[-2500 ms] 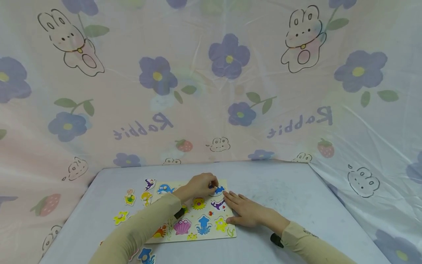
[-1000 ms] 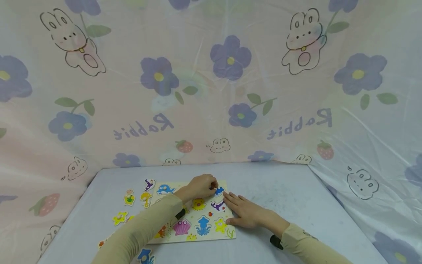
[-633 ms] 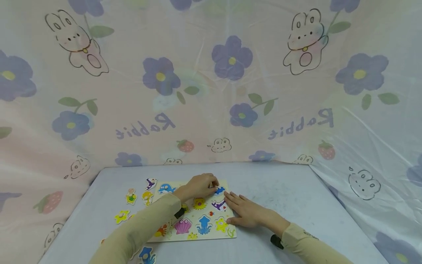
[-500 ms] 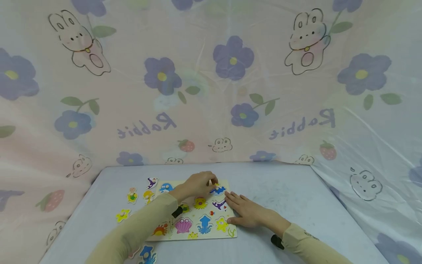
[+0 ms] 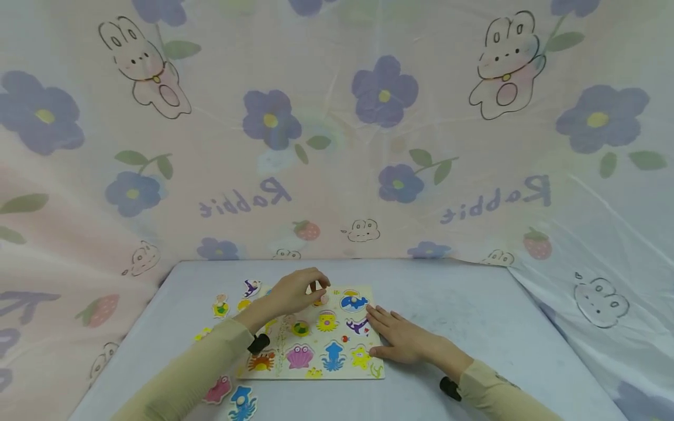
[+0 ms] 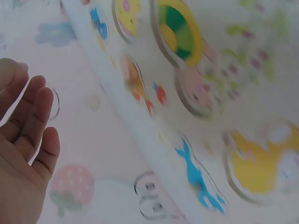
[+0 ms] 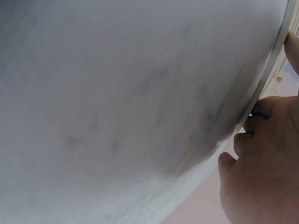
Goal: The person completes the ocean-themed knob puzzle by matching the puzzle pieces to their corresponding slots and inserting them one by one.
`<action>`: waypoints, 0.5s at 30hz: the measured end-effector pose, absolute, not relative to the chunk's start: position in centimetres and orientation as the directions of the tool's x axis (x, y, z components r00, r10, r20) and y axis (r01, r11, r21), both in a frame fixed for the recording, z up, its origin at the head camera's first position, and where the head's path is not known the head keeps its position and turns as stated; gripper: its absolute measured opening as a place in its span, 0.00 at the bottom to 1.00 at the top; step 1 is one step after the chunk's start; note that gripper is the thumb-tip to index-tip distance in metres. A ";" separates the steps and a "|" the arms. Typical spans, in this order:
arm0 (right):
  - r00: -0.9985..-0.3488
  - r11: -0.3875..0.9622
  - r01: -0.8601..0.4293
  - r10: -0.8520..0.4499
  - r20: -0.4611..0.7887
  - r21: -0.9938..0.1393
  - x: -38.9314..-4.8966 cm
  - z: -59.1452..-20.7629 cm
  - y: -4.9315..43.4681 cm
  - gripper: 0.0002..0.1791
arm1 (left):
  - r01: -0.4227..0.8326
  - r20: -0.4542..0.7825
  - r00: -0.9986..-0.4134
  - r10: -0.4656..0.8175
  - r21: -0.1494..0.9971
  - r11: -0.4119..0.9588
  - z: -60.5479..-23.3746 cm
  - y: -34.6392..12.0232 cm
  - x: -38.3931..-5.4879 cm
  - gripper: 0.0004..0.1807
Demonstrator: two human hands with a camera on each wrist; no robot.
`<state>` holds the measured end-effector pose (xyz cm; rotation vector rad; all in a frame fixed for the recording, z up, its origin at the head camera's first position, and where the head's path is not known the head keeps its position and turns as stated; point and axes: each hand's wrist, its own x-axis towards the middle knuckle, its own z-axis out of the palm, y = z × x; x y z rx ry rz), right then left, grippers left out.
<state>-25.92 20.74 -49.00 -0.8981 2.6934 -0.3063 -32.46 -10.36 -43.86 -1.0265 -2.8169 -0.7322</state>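
Note:
A pale puzzle board [image 5: 353, 375] with sea-animal shapes lies on the table. My left hand [image 5: 292, 294] hovers over its upper part, fingers loosely bent and nothing between them. In the left wrist view that hand [image 6: 25, 135] is likewise empty, apart from the board. A blue whale piece [image 5: 354, 302] sits at the board's upper right, beside my right hand [image 5: 402, 338]. That right hand lies flat, fingertips touching the board's right edge; the right wrist view has its fingers [image 7: 245, 133] along this edge. My left hand and arm hide part of the board's upper left.
Loose knobbed pieces lie left of the board: a purple one [image 5: 251, 287], a figure in green and yellow [image 5: 221, 306], a yellow one [image 5: 202, 334] partly behind the left sleeve. Nearer me are a pink piece [image 5: 217, 390] and a blue squid [image 5: 243, 403]. A printed curtain [image 5: 337, 152] stands behind.
My left hand has let go of the blue whale piece and moved left, uncovering it. The right hand still rests at the board's edge. The view has shifted slightly.

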 end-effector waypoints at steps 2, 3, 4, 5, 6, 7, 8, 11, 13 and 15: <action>-0.767 0.784 -0.551 -0.611 -0.198 -0.285 -26.0 -49.1 20.9 0.49 | 0.625 0.229 -0.776 0.588 0.406 0.667 -43.8 -11.4 -32.3 0.09; -0.767 0.784 -0.552 -0.611 -0.196 -0.285 -26.0 -49.1 21.0 0.49 | 0.626 0.239 -0.776 0.584 0.403 0.667 -43.8 -12.0 -32.3 0.09; -0.768 0.786 -0.553 -0.610 -0.197 -0.276 -26.0 -49.2 21.1 0.49 | 0.632 0.251 -0.773 0.583 0.398 0.665 -43.7 -12.5 -32.3 0.09; -0.768 0.786 -0.553 -0.610 -0.196 -0.277 -26.0 -49.2 21.2 0.49 | 0.636 0.261 -0.770 0.583 0.394 0.664 -43.7 -13.1 -32.3 0.09; -0.769 0.788 -0.551 -0.608 -0.199 -0.275 -26.0 -49.2 21.2 0.49 | 0.639 0.270 -0.768 0.581 0.398 0.658 -43.6 -13.7 -32.2 0.09; -0.769 0.787 -0.550 -0.608 -0.197 -0.281 -26.0 -49.2 21.2 0.49 | 0.640 0.279 -0.767 0.578 0.400 0.656 -43.6 -14.3 -32.2 0.09; -0.769 0.787 -0.549 -0.608 -0.197 -0.283 -26.0 -49.1 21.2 0.49 | 0.639 0.285 -0.767 0.574 0.406 0.653 -43.5 -15.0 -32.2 0.09; -0.765 0.780 -0.549 -0.613 -0.195 -0.301 -25.9 -48.8 21.1 0.49 | 0.626 0.293 -0.779 0.555 0.416 0.660 -43.6 -16.9 -32.1 0.09; -0.759 0.772 -0.555 -0.623 -0.189 -0.310 -25.9 -48.7 20.9 0.49 | 0.608 0.296 -0.794 0.532 0.420 0.674 -43.9 -18.1 -32.0 0.10; -0.753 0.763 -0.566 -0.633 -0.183 -0.313 -25.9 -48.6 20.8 0.48 | 0.579 0.287 -0.815 0.503 0.428 0.694 -44.3 -19.4 -31.8 0.10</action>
